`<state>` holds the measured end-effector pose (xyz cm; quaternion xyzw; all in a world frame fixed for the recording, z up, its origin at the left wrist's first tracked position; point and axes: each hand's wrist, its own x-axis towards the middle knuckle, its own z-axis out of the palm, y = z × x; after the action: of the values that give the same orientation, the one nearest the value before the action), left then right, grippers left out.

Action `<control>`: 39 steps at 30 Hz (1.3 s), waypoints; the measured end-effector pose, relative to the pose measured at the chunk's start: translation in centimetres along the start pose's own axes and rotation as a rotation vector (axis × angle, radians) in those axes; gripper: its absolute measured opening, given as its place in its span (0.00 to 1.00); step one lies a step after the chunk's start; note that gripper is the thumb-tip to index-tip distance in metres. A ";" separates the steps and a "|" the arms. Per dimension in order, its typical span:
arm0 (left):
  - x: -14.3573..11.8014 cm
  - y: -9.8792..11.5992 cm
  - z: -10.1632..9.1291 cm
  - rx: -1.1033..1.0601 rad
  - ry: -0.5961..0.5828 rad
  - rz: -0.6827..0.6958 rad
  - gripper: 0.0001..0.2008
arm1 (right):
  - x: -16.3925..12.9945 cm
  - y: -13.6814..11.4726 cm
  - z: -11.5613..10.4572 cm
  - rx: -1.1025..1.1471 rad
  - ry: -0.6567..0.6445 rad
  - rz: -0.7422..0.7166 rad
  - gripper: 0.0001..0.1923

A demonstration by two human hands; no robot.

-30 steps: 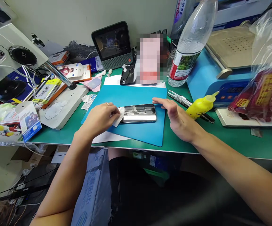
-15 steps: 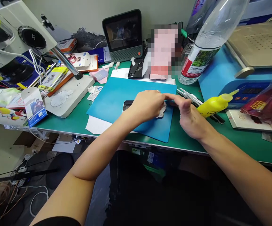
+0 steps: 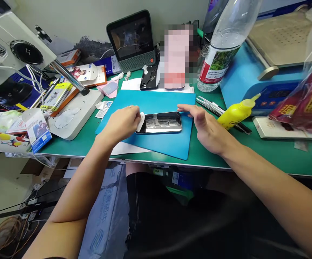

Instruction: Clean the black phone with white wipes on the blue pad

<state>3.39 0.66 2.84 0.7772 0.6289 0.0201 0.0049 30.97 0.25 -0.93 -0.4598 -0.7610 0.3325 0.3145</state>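
On blue mat [image 3: 169,142]: phone [image 3: 159,123] (left hand [image 3: 122,124] wiping).

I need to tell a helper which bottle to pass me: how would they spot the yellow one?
Start at the blue machine on the right of the green bench. In front of it the yellow bottle lies tilted, nozzle toward the machine; the only other bottle is clear and upright.

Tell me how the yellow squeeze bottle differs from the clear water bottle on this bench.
The yellow squeeze bottle lies on its side, its nozzle pointing toward the blue machine; the clear water bottle stands upright. The squeeze bottle is opaque yellow with no visible label; the water bottle is see-through with a red and green label. The squeeze bottle looks much smaller. Both rest on the green bench, right of the blue mat.
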 end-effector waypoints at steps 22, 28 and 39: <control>-0.1 -0.6 1.0 0.022 0.083 -0.055 0.08 | -0.4 -0.2 -0.3 0.014 0.013 -0.059 0.52; 0.4 2.8 2.0 -0.104 0.166 0.032 0.06 | -0.3 0.0 -0.2 0.004 -0.009 -0.044 0.54; -2.2 10.2 3.1 -0.174 0.026 0.351 0.36 | -0.1 0.5 0.1 0.006 0.015 -0.120 0.54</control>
<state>12.99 -3.61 0.05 0.8712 0.4798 0.0850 0.0604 31.18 0.28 -1.39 -0.4150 -0.7838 0.3115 0.3411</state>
